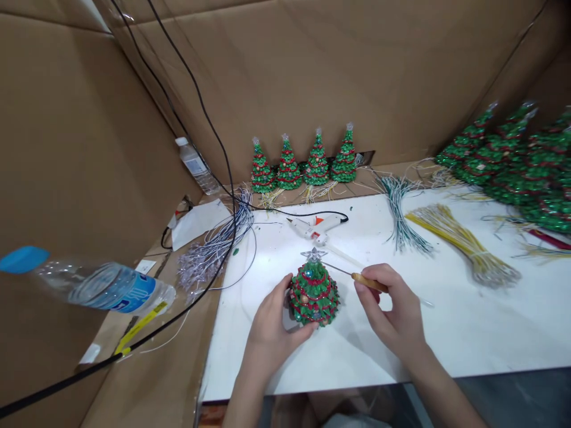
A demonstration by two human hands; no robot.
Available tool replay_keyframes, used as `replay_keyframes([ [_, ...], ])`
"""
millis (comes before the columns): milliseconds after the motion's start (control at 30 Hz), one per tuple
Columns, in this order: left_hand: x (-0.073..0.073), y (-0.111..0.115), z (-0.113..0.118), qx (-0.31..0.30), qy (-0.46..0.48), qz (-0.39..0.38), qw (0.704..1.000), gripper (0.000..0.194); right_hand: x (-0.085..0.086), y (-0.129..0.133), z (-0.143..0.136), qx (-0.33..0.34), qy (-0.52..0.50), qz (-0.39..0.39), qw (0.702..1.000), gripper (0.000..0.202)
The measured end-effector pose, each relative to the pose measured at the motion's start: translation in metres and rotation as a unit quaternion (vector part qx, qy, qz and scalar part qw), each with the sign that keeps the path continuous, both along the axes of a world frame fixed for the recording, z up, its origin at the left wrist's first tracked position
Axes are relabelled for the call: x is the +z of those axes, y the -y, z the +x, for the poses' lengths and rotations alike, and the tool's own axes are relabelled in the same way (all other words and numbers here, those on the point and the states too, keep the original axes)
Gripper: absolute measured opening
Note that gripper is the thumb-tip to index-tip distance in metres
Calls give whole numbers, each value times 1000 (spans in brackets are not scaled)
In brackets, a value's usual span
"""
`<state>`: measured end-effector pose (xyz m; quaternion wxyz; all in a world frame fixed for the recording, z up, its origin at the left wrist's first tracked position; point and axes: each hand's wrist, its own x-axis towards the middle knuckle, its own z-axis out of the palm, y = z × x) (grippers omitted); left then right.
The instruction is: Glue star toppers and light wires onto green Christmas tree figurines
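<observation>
A small green Christmas tree ornament with red garlands and a clear star on top stands upright near the front of the white tabletop. My left hand grips it from the left, fingers behind and thumb across its lower front. Between the thumb and fingers of my right hand is the wooden handle of an awl. Its thin metal shaft points left, the tip close to the tree just below the star. Whether the tip touches the tree I cannot tell.
A white glue gun lies behind the tree. Several finished-looking trees line the back, larger ones the right. Wire bundles lie at right, purple-white wires at left. A water bottle and black cable are left.
</observation>
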<state>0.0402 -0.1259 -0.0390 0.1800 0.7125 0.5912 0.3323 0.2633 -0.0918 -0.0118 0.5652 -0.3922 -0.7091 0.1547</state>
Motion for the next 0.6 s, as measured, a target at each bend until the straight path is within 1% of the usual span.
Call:
replay_keyframes([
  [300,-3,2,0,6,3,-7,1000,81,3,1,0,2,13,-13,1000,15],
  [433,-5,3,-2,6,-2,0,1000,81,4,1,-1,1,10,-18,1000,16],
  [600,-4,3,-3,5,-9,-18,1000,82,4,1,-1,1,4,-17,1000,18],
])
